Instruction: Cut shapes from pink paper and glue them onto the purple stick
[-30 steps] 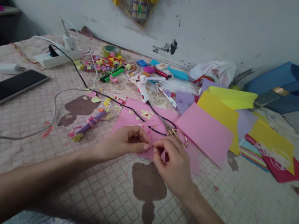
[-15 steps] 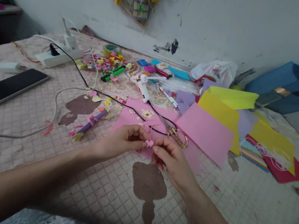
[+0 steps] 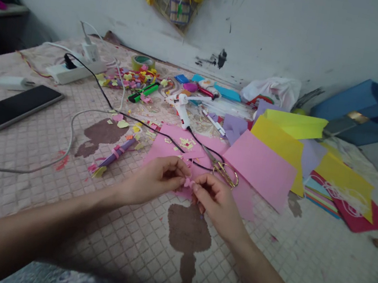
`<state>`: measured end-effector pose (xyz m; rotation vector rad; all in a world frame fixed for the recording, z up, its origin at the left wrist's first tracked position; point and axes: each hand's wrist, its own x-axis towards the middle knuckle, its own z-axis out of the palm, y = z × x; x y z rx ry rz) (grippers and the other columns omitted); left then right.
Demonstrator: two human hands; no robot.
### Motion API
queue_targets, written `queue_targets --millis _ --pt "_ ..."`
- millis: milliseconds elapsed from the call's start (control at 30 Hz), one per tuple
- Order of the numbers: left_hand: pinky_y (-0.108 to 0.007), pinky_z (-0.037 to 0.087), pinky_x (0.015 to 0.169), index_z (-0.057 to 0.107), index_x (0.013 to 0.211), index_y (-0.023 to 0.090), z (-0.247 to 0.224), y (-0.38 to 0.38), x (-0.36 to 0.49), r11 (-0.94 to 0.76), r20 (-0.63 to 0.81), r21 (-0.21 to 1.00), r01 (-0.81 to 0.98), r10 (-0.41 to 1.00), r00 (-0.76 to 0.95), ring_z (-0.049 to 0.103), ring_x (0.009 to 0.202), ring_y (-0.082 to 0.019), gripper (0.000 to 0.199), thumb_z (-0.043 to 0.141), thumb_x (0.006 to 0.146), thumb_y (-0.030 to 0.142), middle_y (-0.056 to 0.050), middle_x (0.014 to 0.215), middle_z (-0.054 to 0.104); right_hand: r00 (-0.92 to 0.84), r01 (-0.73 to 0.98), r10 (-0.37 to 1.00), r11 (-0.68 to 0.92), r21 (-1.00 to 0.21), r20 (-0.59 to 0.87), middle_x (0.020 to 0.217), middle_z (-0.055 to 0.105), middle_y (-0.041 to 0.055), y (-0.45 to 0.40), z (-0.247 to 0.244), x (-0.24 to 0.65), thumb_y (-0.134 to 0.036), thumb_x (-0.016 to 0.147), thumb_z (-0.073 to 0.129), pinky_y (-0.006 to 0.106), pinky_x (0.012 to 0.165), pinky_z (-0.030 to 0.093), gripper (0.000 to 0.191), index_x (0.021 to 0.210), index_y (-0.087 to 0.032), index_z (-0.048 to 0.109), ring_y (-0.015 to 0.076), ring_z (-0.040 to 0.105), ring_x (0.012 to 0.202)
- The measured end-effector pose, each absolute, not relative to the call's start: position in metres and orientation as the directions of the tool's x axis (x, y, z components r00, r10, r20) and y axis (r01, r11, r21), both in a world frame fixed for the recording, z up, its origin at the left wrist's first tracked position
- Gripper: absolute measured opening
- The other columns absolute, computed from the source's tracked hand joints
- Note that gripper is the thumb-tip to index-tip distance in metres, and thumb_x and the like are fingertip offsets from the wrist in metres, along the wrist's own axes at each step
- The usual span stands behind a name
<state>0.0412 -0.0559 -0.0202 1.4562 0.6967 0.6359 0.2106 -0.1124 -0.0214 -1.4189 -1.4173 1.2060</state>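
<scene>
Between my fingertips is a small pink paper flower (image 3: 188, 182), its petals partly covered by the fingers. My left hand (image 3: 159, 178) pinches it from the left, thumb and forefinger closed. From the other side my right hand (image 3: 217, 198) pinches its right edge. Under and behind the hands lies a pink paper sheet (image 3: 165, 145) with small pale cuttings on it. Gold-handled scissors (image 3: 224, 172) rest on this sheet, just beyond my right hand. A white glue gun (image 3: 182, 111) stands farther back, its black cord running toward the scissors.
Coloured sheets (image 3: 263, 167) are piled at the right, near a blue bag (image 3: 369, 110). A purple paper roll (image 3: 117, 153) lies left of my hands. A phone (image 3: 15, 107) and a power strip (image 3: 74, 73) sit at the left, with cables crossing the table. Paper scraps (image 3: 127, 78) lie behind.
The pink flower has turned slightly between my fingers, so its petals show at a different angle. Both hands stay in nearly the same place.
</scene>
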Motion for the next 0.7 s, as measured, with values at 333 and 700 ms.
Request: queue_targets --millis 333,700 --pt "-0.022 0.044 0.062 0.055 0.087 0.011 -0.02 -0.053 0.041 -0.036 -0.022 0.996 0.076 0.765 0.643 0.053 0.068 -0.01 0.015 0.059 0.079 0.023 -0.002 0.076 0.057 -0.095 0.299 0.99 -0.076 -0.951 -0.109 0.059 0.049 -0.0038 -0.114 -0.022 0.209 -0.025 0.082 0.052 0.02 0.042 0.034 0.012 0.073 -0.018 0.051 0.0069 0.042 0.046" --pt "-0.021 0.045 0.057 0.055 0.085 0.012 -0.017 -0.027 0.021 -0.127 0.046 0.985 0.118 0.848 0.528 0.055 0.062 -0.009 0.013 0.059 0.074 0.019 -0.001 0.072 0.059 -0.073 0.221 0.991 -0.092 -0.971 -0.111 0.06 0.049 -0.0043 -0.11 -0.033 0.219 -0.029 0.086 0.049 0.019 0.043 0.035 0.014 0.077 -0.018 0.052 0.0069 0.043 0.048"
